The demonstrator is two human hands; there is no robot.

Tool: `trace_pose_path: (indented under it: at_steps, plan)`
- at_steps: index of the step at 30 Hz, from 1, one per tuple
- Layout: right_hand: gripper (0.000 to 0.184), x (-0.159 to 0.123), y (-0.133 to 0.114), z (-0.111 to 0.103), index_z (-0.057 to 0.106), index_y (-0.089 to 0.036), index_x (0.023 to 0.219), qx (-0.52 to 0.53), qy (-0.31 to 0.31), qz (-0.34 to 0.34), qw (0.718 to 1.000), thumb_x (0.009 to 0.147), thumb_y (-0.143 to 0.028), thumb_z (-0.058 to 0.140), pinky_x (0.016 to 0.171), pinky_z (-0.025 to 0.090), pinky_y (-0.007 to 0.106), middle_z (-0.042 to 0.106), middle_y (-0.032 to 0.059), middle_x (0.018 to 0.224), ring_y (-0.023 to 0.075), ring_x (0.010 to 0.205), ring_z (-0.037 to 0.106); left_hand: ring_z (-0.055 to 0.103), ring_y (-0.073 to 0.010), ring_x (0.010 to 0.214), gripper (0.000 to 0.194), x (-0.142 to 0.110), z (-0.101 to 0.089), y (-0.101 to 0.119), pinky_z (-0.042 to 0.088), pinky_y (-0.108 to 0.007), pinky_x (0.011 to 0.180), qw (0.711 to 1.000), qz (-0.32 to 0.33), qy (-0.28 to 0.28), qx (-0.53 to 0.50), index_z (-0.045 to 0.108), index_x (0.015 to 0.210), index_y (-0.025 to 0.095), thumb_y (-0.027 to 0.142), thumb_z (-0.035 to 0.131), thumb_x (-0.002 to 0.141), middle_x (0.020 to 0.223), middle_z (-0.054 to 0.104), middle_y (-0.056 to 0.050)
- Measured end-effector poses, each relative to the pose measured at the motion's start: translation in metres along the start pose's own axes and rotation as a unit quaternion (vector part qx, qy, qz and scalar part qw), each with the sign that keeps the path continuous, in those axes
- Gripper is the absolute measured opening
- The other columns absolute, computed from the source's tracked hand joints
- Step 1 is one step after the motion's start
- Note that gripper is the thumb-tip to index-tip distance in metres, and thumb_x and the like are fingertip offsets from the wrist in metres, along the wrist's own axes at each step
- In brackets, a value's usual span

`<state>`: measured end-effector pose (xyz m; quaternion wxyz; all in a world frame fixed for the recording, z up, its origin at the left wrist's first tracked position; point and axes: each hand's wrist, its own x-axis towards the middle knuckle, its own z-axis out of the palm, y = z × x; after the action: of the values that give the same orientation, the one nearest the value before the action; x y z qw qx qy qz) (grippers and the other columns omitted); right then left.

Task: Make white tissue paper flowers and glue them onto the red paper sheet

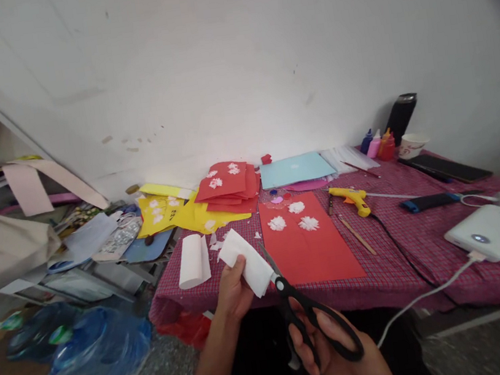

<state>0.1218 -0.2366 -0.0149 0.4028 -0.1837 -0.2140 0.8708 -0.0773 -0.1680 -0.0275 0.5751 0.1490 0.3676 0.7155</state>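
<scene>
Left grip, head view: pinched the white paper, thumb on top. Right grip held scissors, digits through the handles. Paper lay ahead-left of the right grip at the counter's near edge, long axis slanting far-left to near-right, blades at its right side. Left was nearer.

White paper: matt, smooth. Scissors: metal blades, smooth black plastic handles. Red sheet: matt paper. White flowers: rough, ruffled paper. Tablecloth: woven cloth, matt. Glue gun: smooth plastic. Stick: plain wood. Power bank: smooth plastic.
</scene>
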Motion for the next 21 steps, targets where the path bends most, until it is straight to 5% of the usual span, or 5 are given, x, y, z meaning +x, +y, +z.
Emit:
trace_pose_path:
  at_steps: [13,21]
  plan:
    - [0.047,0.001,0.007,-0.005,0.068,-0.016,0.115,-0.072,-0.019,-0.032,0.997,0.078,-0.044,0.075,0.041,0.034,0.018,0.065,0.0067,0.075,0.0077,0.047,0.048,0.067,-0.0136,0.065,0.030,-0.003,-0.001,0.005,0.057,-0.026,0.069,1.000,-0.005,-0.009,-0.018,0.066,0.100,0.013,0.023,0.079,0.074,0.080,0.073,-0.003]
    - [0.043,-0.004,0.009,-0.011,0.069,-0.022,0.115,-0.016,-0.029,-0.020,0.999,0.077,-0.043,0.075,0.045,0.041,0.023,0.069,0.0094,0.079,0.0144,0.053,0.057,0.070,-0.0174,0.074,0.029,-0.009,0.002,0.009,0.057,-0.032,0.079,1.000,-0.009,-0.019,-0.011,0.066,0.098,0.015,0.022,0.079,0.073,0.082,0.074,-0.004]
